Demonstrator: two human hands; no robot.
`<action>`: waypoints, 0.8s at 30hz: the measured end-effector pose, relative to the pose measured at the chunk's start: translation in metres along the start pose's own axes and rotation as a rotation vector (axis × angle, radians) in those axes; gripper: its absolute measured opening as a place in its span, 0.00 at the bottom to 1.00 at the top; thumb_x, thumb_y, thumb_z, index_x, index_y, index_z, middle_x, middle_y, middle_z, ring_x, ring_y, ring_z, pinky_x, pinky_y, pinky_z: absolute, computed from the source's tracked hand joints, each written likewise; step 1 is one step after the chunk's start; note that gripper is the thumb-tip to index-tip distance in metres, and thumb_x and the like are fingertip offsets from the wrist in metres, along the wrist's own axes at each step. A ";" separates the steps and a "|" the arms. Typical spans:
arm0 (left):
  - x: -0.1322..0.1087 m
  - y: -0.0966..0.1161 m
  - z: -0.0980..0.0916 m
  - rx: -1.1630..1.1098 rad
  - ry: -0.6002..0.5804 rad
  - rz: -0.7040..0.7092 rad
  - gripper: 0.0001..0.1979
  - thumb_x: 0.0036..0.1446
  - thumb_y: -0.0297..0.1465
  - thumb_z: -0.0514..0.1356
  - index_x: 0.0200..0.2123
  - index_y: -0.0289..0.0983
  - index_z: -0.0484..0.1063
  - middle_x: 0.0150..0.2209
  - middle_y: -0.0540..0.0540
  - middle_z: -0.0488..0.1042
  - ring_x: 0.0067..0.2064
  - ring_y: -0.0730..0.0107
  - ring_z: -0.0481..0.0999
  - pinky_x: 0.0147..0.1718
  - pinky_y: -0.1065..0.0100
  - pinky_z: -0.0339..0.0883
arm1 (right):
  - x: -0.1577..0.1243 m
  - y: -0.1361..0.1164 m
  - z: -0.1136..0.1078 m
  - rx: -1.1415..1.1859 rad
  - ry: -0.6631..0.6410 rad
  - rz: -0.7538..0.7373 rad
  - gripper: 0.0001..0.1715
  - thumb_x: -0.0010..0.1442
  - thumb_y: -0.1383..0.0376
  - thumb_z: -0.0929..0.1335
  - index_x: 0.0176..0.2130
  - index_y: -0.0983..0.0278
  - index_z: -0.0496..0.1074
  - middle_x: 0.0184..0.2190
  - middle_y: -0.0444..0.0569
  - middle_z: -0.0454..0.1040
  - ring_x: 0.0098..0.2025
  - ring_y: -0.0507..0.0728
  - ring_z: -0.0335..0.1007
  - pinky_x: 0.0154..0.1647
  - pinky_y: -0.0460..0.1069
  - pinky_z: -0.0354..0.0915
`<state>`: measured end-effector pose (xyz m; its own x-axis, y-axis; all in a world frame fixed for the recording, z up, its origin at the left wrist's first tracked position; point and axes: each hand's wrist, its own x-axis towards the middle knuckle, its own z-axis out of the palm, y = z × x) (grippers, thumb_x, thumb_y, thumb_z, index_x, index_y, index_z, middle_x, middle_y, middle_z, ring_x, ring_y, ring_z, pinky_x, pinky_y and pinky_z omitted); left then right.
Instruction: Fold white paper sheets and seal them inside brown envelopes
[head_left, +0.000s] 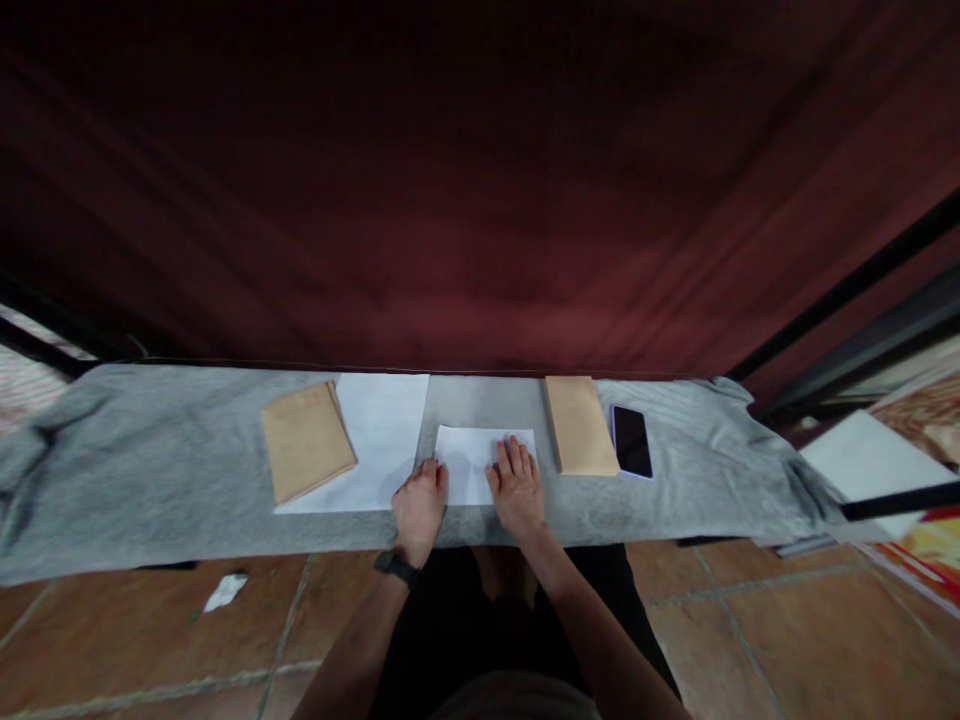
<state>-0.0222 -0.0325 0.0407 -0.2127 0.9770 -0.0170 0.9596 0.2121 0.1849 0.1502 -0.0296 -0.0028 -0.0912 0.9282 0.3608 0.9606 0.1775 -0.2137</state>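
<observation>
A small white sheet of paper [466, 465], apparently folded, lies on the grey cloth right in front of me. My left hand [420, 505] is closed at its left edge, fingers curled and thumb against the paper. Flat on the paper's right part rests my right hand [517, 490], its fingers stretched out. To the left, a larger white sheet [386, 430] lies partly beneath a stack of brown paper envelopes [307, 442]. Just right of the small sheet is another tan stack [581, 425], which looks like envelopes.
A phone [632, 441] with a dark screen lies beside the tan stack. Grey cloth [180, 450] covers the narrow table, with a dark red curtain [480, 220] behind it. Black metal bars [847, 285] stand at the right. A crumpled white scrap [225, 591] is on the tiled floor.
</observation>
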 end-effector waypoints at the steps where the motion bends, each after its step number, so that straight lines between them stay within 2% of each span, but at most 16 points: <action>1: 0.000 0.000 0.000 0.003 -0.002 -0.002 0.16 0.70 0.37 0.48 0.46 0.38 0.73 0.37 0.41 0.80 0.36 0.60 0.81 0.31 0.66 0.64 | -0.002 -0.001 0.004 -0.010 -0.001 0.020 0.31 0.71 0.57 0.59 0.68 0.66 0.57 0.69 0.60 0.55 0.69 0.66 0.52 0.65 0.62 0.54; 4: 0.000 0.000 -0.002 0.027 0.034 0.001 0.15 0.69 0.36 0.48 0.46 0.37 0.72 0.36 0.41 0.79 0.37 0.58 0.80 0.33 0.64 0.66 | -0.007 0.000 0.012 -0.031 -0.004 0.043 0.33 0.71 0.57 0.60 0.69 0.66 0.55 0.70 0.61 0.53 0.70 0.66 0.52 0.66 0.63 0.53; 7: 0.001 0.007 -0.005 0.066 0.150 0.049 0.14 0.68 0.32 0.49 0.47 0.34 0.71 0.41 0.38 0.78 0.44 0.54 0.78 0.42 0.59 0.68 | -0.008 0.001 0.014 -0.037 -0.010 0.043 0.33 0.71 0.57 0.60 0.70 0.66 0.54 0.70 0.61 0.51 0.70 0.66 0.51 0.67 0.63 0.52; 10: 0.002 0.026 0.001 0.015 0.215 0.227 0.18 0.68 0.33 0.49 0.55 0.33 0.68 0.53 0.34 0.74 0.55 0.53 0.72 0.54 0.55 0.65 | -0.007 0.000 0.014 -0.031 -0.021 0.046 0.33 0.71 0.57 0.60 0.69 0.67 0.55 0.70 0.62 0.51 0.70 0.66 0.50 0.68 0.63 0.51; 13: 0.006 0.046 0.017 -0.070 0.159 0.471 0.24 0.69 0.37 0.48 0.64 0.37 0.62 0.67 0.39 0.61 0.69 0.56 0.57 0.65 0.55 0.52 | -0.007 0.000 0.012 -0.026 -0.037 0.043 0.31 0.71 0.61 0.58 0.69 0.68 0.56 0.70 0.61 0.51 0.71 0.66 0.48 0.68 0.63 0.51; 15: 0.009 0.051 0.029 -0.078 0.099 0.460 0.26 0.69 0.39 0.46 0.66 0.36 0.61 0.69 0.40 0.57 0.71 0.56 0.52 0.68 0.53 0.47 | -0.008 0.001 0.011 -0.017 -0.042 0.042 0.30 0.71 0.64 0.57 0.69 0.68 0.56 0.70 0.61 0.51 0.71 0.66 0.48 0.67 0.64 0.51; 18: 0.014 0.046 0.041 -0.058 0.057 0.371 0.27 0.70 0.39 0.44 0.68 0.35 0.57 0.70 0.41 0.54 0.72 0.57 0.49 0.69 0.52 0.44 | -0.008 0.003 0.010 0.013 -0.042 0.051 0.30 0.71 0.63 0.57 0.69 0.66 0.57 0.70 0.61 0.53 0.71 0.65 0.49 0.68 0.64 0.51; 21: 0.016 0.038 0.044 -0.037 0.062 0.332 0.28 0.69 0.36 0.43 0.69 0.36 0.54 0.71 0.42 0.51 0.73 0.59 0.46 0.69 0.52 0.40 | -0.001 0.000 0.008 0.039 -0.061 0.100 0.29 0.72 0.62 0.56 0.67 0.66 0.60 0.68 0.60 0.57 0.70 0.64 0.52 0.67 0.63 0.52; 24: 0.016 0.034 0.043 -0.021 0.056 0.332 0.28 0.69 0.35 0.44 0.69 0.35 0.54 0.72 0.41 0.50 0.73 0.57 0.45 0.70 0.51 0.39 | 0.015 -0.012 0.008 0.083 -0.104 0.127 0.30 0.73 0.62 0.53 0.65 0.71 0.62 0.67 0.63 0.60 0.70 0.63 0.53 0.68 0.61 0.52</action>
<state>0.0151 -0.0089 0.0047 0.1005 0.9897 0.1018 0.9743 -0.1186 0.1916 0.1353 -0.0150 -0.0020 -0.0017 0.9729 0.2310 0.9417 0.0793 -0.3270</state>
